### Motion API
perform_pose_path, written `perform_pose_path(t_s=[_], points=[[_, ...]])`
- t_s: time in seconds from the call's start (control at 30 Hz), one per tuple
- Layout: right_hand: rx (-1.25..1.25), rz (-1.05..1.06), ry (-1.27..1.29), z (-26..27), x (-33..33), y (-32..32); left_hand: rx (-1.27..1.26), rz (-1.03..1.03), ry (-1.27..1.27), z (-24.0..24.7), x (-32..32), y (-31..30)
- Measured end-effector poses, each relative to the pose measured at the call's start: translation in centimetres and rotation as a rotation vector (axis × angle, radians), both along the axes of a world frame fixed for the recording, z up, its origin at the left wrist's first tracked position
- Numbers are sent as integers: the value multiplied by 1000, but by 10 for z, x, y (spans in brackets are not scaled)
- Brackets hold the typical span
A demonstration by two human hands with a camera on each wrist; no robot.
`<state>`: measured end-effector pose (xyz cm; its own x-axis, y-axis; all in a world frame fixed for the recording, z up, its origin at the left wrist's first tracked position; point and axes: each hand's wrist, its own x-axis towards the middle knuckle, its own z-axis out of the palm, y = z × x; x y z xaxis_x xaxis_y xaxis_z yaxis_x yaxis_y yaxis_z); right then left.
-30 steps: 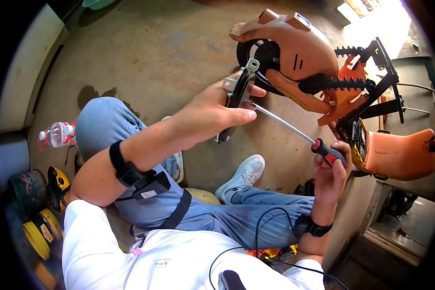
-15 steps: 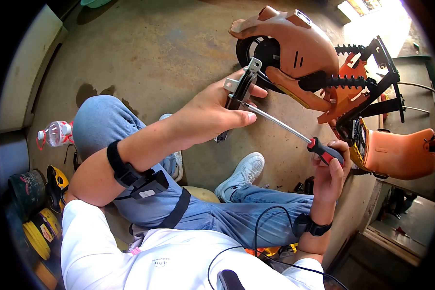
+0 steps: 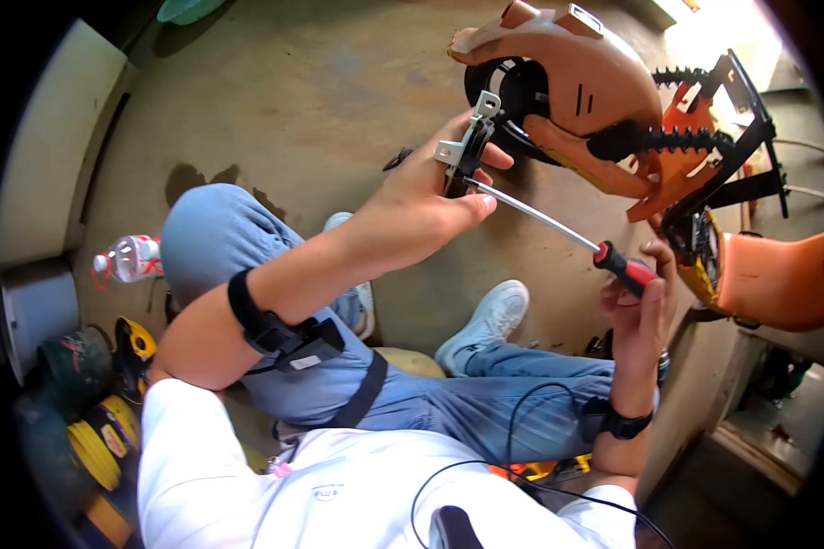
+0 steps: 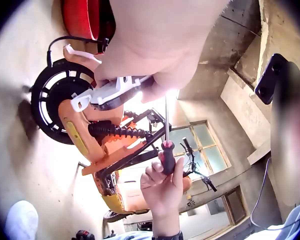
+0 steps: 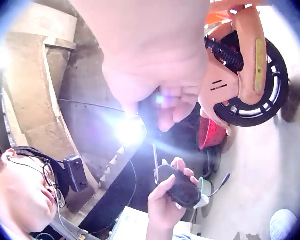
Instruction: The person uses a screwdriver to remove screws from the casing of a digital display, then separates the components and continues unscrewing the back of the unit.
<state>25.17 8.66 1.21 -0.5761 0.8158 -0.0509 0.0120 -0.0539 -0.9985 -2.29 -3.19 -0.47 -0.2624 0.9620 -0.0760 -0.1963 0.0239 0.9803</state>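
Note:
My left hand (image 3: 430,206) grips a long black part with grey metal brackets (image 3: 467,151), held up in front of me; the same part (image 4: 112,94) shows in the left wrist view, and the part (image 5: 177,187) shows dark in the right wrist view. My right hand (image 3: 639,306) holds a screwdriver by its red and black handle (image 3: 624,267). Its steel shaft (image 3: 536,213) runs up-left, and its tip meets the part beside my left thumb. The handle (image 4: 167,156) and the right hand (image 4: 162,187) also show in the left wrist view.
An orange scooter (image 3: 595,101) lies on its side on the concrete floor, its black wheel (image 3: 513,96) and coil spring (image 3: 655,142) close behind the part. A plastic bottle (image 3: 128,258) lies at the left. Yellow and dark gear (image 3: 96,412) sits by my left side. My white shoe (image 3: 485,322) rests below the screwdriver.
Both hands have drifted right and a little up with the part and screwdriver as the view shifted. The screwdriver tip has stayed at the part; the right hand's grip on the handle looks shifted.

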Motion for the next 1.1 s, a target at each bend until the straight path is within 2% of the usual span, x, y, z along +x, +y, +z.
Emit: perform_pose_path(t_s=[0.1,0.23,0.3,0.37,0.43,0.5,0.57,0.63,0.7,0.73,0.8,0.9,0.93,1.03,1.1], points=[[-171,126,120,-5,1,6,-12,19,82,-7,-1,0],[-101,14,116,-1,-16,1,-77,67,81,-7,0,1],[-139,97,109,-1,-11,6,-73,58,76,-7,2,1],[-99,56,74,-9,-4,10,-99,85,45,-8,4,1],[-261,48,-159,-10,5,17,-95,80,56,-12,7,0],[-255,84,-144,-11,2,14,-102,66,39,-12,7,-1],[-122,45,76,-8,-13,4,-113,52,72,-11,6,-2],[-151,39,101,-4,-13,4,-121,39,109,-9,1,-2],[-174,27,126,-6,-10,8,-156,-122,-121,-6,-9,-2],[-165,4,83,-13,-6,12,-151,-131,-99,-4,-6,-1],[-124,-44,-70,-17,0,17,-185,-110,-154,3,-2,0],[-158,-67,-64,-10,-2,14,-210,-82,-221,4,2,1],[-241,16,18,-8,2,18,-213,-70,-229,2,2,1],[-168,-33,94,-3,-8,9,-239,-20,-212,2,3,2],[-220,61,148,-3,-1,13,-229,-50,-131,-9,0,2]])
